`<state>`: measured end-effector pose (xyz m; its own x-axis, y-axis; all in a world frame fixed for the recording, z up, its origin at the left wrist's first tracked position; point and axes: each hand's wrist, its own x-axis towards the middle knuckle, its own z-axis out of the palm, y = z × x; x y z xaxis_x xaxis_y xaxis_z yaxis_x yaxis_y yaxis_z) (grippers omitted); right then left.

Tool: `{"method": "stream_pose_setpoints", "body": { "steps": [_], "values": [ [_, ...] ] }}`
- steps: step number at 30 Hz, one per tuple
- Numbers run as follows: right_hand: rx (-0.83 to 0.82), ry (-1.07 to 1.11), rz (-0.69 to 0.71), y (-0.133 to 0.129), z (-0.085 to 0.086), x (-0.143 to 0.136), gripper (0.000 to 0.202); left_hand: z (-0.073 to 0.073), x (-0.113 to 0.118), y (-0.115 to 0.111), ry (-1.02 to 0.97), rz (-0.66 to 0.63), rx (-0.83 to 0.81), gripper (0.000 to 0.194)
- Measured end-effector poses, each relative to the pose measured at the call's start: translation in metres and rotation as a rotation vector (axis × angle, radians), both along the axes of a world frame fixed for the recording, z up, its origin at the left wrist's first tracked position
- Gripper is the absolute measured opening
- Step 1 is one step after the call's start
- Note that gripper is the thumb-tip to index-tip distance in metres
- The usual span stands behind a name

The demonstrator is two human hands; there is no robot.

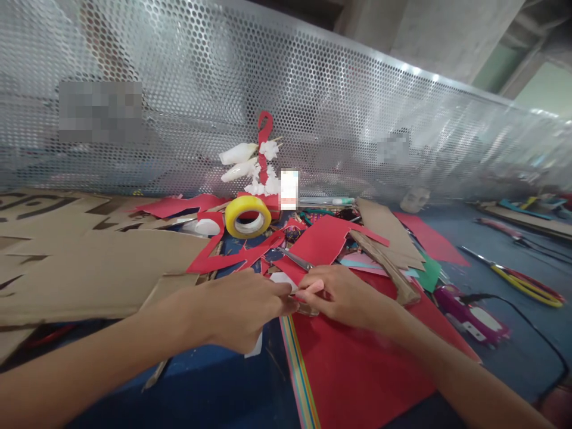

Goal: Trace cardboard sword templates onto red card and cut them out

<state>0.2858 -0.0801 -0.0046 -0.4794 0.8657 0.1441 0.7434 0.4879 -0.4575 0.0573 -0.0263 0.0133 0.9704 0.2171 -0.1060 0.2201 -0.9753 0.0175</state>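
Note:
My left hand point(250, 307) and my right hand point(342, 295) meet at the centre, above a stack of coloured paper with a red sheet point(366, 363) on top. The fingers of both are closed in a pinch around something small and pale, too hidden to name. A white paper piece point(283, 279) shows just behind the fingertips. Scissors point(295, 258) lie on red paper scraps point(319, 238) beyond my hands. A roll of yellow tape point(248, 217) stands behind my left hand.
Cut cardboard point(102, 268) covers the left side. A red strip with white flower shapes point(263, 155) stands by the perforated metal panel point(192, 77). Rightward lie a purple glue gun point(471, 316) with a black cord and yellow-handled scissors point(522, 280).

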Motion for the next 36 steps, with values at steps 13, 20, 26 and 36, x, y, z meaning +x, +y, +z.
{"method": "stream_pose_setpoints", "body": {
  "steps": [13,20,26,36],
  "values": [
    [-0.05,0.093,0.092,0.002,-0.003,0.001,0.031,0.002,0.0,0.002,0.003,0.001,-0.079,0.058],
    [-0.081,0.152,0.074,0.003,-0.002,0.001,0.031,0.004,-0.002,0.001,0.024,0.0,-0.076,0.066],
    [-0.097,0.255,-0.066,0.005,-0.004,0.003,0.028,0.003,-0.002,0.003,0.024,-0.024,-0.054,0.073],
    [-0.102,0.26,-0.114,0.014,-0.01,-0.008,0.034,0.008,-0.002,0.001,0.059,0.01,-0.068,0.079]
  ]
}}
